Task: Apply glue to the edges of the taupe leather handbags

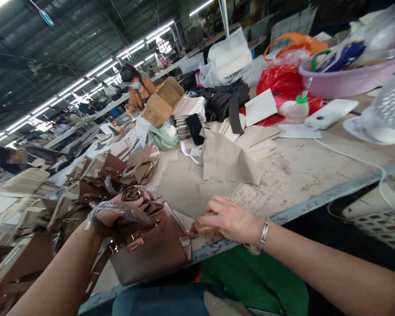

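1. Watching from afar through the head camera, I find the brown handbag [151,254] at 7 o'clock, tilted at the near edge of the tabletop [303,175].
2. My left grip [108,216], at 8 o'clock, grasps the bag near its top, with the plastic-wrapped handle [136,213] arching across it; most of the fingertips are hidden.
3. My right grip [222,217], at 5 o'clock, is clenched round an amber bottle [204,224]. Its red tip [193,229] points to 9 o'clock, close by the bag's side edge; I cannot tell whether they touch.
4. I judge the bag light and fairly stiff, its smooth panels and handle wrap slippery. I'd hold its firm upper edge, away from the gold clasp [136,241], which could scratch. The bottle looks soft-walled, best held round the body.
5. The bag's long axis runs roughly 8 to 2 o'clock, clasp side facing 6; the bottle lies nearly 9 to 3.
6. More brown bags [113,166] crowd 8 to 9 o'clock; a grey sheet [230,162] lies toward 3.
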The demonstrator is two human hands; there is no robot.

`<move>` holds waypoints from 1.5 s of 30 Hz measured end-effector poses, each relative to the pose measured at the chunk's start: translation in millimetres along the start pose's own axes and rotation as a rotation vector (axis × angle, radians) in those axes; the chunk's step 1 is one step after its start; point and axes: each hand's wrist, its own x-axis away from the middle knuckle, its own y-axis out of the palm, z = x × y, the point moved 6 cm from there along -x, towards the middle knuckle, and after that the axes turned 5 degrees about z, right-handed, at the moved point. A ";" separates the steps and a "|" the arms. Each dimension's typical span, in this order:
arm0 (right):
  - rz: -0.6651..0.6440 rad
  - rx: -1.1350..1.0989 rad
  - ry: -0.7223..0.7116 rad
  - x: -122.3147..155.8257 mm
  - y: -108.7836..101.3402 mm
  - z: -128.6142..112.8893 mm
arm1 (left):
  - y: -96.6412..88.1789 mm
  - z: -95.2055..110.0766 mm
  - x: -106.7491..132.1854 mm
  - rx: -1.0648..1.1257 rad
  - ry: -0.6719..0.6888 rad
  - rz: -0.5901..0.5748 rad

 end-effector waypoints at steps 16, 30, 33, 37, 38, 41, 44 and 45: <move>-0.053 -0.011 0.117 0.3 8.8 4.8 | 7.7 15.7 13.7 -0.045 0.056 -0.037; -0.054 -0.007 0.093 0.6 6.7 -4.5 | 0.9 3.8 77.6 -0.608 0.439 0.220; -0.043 0.033 0.093 0.0 7.1 -7.0 | -1.5 -4.6 89.2 -0.644 0.454 0.277; -0.052 0.057 0.102 -1.7 10.2 -10.3 | 6.1 -9.8 100.9 -0.688 0.471 0.264; -0.056 0.046 0.113 -1.9 10.8 -10.5 | 8.3 -10.1 103.3 -0.699 0.487 0.261; -0.062 -0.022 0.153 -1.1 11.5 -8.9 | 12.4 -9.8 109.9 -0.727 0.567 0.280; -0.059 -0.095 0.183 0.9 12.4 -5.7 | 13.6 -12.9 114.1 -0.737 0.605 0.282; -0.056 -0.111 0.188 1.5 12.9 -4.8 | 13.7 -14.5 115.2 -0.744 0.606 0.280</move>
